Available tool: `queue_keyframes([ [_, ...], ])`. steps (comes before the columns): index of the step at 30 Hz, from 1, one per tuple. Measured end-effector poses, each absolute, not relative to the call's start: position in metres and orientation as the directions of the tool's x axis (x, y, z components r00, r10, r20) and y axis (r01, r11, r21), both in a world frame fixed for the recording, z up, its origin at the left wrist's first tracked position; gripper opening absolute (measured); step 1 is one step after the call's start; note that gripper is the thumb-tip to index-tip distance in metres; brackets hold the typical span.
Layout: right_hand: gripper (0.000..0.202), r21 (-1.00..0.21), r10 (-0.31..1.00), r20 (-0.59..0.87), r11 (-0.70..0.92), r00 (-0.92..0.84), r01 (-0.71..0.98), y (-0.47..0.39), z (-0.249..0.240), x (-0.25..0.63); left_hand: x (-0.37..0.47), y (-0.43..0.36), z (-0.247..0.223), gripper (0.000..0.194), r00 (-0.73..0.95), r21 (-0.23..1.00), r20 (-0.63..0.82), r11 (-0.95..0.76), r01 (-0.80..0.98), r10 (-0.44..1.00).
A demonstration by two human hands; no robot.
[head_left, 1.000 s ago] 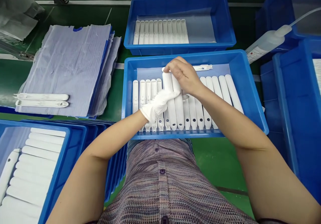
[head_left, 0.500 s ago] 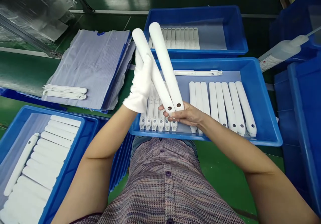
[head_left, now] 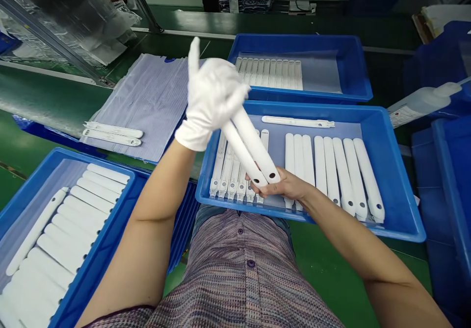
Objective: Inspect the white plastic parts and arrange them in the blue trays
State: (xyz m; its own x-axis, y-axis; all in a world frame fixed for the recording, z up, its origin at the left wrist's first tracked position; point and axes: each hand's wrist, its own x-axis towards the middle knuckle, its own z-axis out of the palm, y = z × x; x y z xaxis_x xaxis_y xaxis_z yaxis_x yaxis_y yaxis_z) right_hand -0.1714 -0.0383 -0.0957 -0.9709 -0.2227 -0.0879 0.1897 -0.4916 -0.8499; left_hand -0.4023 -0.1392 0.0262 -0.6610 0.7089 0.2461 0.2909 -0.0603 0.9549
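My right hand (head_left: 286, 183), bare, is closed around the lower ends of two white plastic bars (head_left: 257, 144), near a dark round hole in each. The bars lie side by side and slant up to the left. My left hand (head_left: 215, 95), in a white glove, is wrapped over their upper ends and hides them; one finger sticks up, and the glove is slightly blurred. Beneath is a blue tray (head_left: 395, 171) with a row of smooth white bars (head_left: 340, 171) on its right. Slimmer white strips (head_left: 224, 171) with detailed ends lie at its left, partly covered by the held bars.
Behind stands another blue tray (head_left: 355, 68) with a row of white strips (head_left: 274, 73). At left, a blue tray (head_left: 127, 166) holds many white bars (head_left: 69, 225). Two strips (head_left: 112, 134) rest on stacked grey-blue sheets (head_left: 154, 88). A bottle (head_left: 423, 102) stands at right.
My gloved left hand has moved from the side of the left bar to over both bars' upper ends. The bars now lie closer together. The view has shifted slightly.
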Motion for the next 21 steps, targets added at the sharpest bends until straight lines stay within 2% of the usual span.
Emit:
queue_keyframes([
  [2, 0.051, -0.832, -0.279, -0.05, -0.519, -0.959, 0.194, -0.039, -0.097, -0.173, -0.42, -0.14, 0.034, 0.022, -0.632, 0.91, 0.36, -0.11, 0.399, 0.687],
  [3, 0.05, -0.827, -0.295, -0.034, -0.528, -0.955, 0.193, -0.04, -0.098, -0.173, -0.423, -0.139, 0.034, 0.022, -0.628, 0.903, 0.401, -0.174, 0.393, 0.667],
  [4, 0.05, -0.823, -0.302, -0.022, -0.536, -0.953, 0.189, -0.041, -0.098, -0.174, -0.423, -0.137, 0.031, 0.02, -0.639, 0.908, 0.415, -0.257, 0.33, 0.647],
  [6, 0.049, -0.82, -0.287, -0.02, -0.544, -0.958, 0.18, -0.043, -0.1, -0.176, -0.411, -0.133, 0.019, 0.019, -0.674, 0.904, 0.365, -0.418, 0.09, 0.642],
  [8, 0.048, -0.828, -0.231, -0.047, -0.536, -0.972, 0.167, -0.044, -0.101, -0.177, -0.385, -0.13, 0.005, 0.025, -0.662, 0.871, 0.288, -0.477, -0.12, 0.692],
  [10, 0.049, -0.848, -0.14, -0.085, -0.509, -0.986, 0.146, -0.043, -0.102, -0.177, -0.353, -0.129, -0.01, 0.036, -0.59, 0.868, 0.201, -0.422, -0.263, 0.782],
  [12, 0.048, -0.879, -0.043, -0.111, -0.462, -0.993, 0.119, -0.04, -0.105, -0.176, -0.324, -0.132, -0.023, 0.047, -0.506, 0.894, 0.061, -0.273, -0.356, 0.86],
  [14, 0.043, -0.918, 0.035, -0.131, -0.383, -0.991, 0.108, -0.035, -0.107, -0.174, -0.303, -0.136, -0.032, 0.049, -0.46, 0.908, -0.064, -0.139, -0.395, 0.886],
  [17, 0.042, -0.968, 0.128, -0.154, -0.22, -0.98, 0.123, -0.028, -0.108, -0.172, -0.293, -0.142, -0.037, 0.044, -0.455, 0.908, -0.083, -0.12, -0.401, 0.887],
  [21, 0.06, -0.994, 0.436, -0.041, -0.109, -0.899, -0.007, -0.03, -0.101, -0.179, -0.297, -0.146, -0.037, 0.045, -0.457, 0.923, -0.095, -0.093, -0.373, 0.884],
])
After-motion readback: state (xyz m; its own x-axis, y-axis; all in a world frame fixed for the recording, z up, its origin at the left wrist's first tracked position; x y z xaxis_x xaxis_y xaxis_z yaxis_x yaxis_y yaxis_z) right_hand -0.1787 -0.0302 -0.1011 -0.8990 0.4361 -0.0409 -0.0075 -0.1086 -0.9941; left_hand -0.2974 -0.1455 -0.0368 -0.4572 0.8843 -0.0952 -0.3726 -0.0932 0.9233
